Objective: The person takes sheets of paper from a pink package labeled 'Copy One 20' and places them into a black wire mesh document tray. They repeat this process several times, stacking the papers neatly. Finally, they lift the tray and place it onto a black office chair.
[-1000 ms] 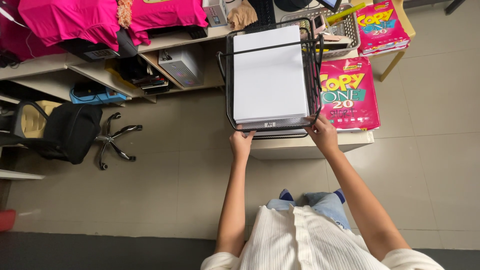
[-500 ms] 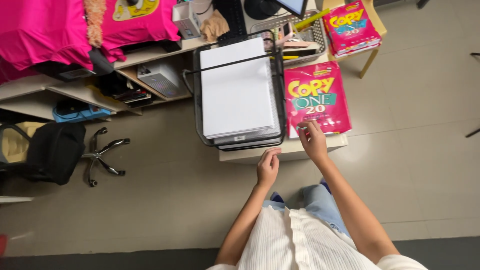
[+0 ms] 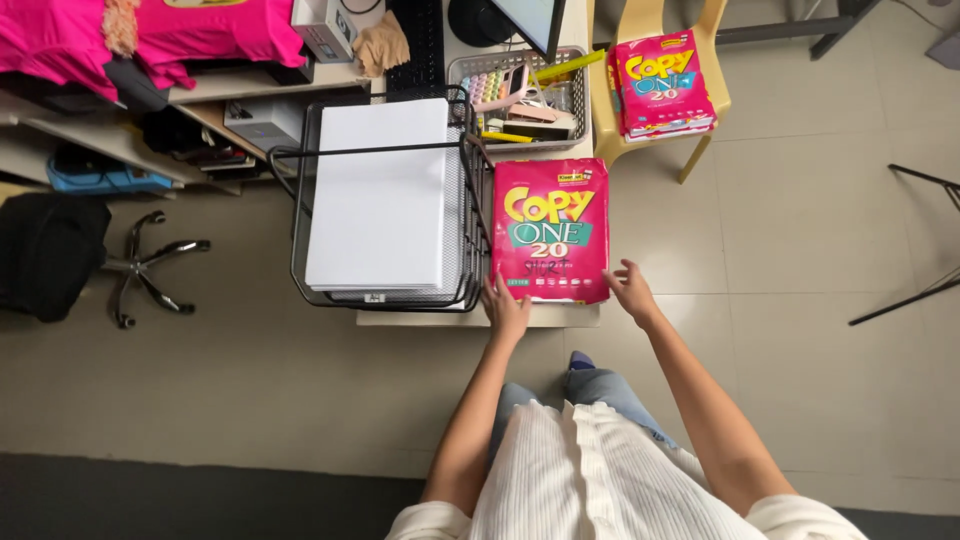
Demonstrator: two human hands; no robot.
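left hand (image 3: 506, 311): open, fingers spread, at near-left corner of pink plastic-wrapped ream of paper (image 3: 551, 231), touching its 7 o'clock edge.
right hand (image 3: 631, 291): open, fingers splayed, at ream's 5 o'clock corner, just touching or just beside; cannot tell.
ream: flat on pale bench (image 3: 470, 317), near edge, gripped by neither hand.
9 o'clock of ream: black wire tray (image 3: 300, 240) with white sheet stack (image 3: 380, 195), touching ream's side.
12 o'clock: grey mesh basket (image 3: 570, 100) of small stationery.
1 o'clock: yellow plastic chair (image 3: 700, 150) carrying more pink reams (image 3: 662, 80).
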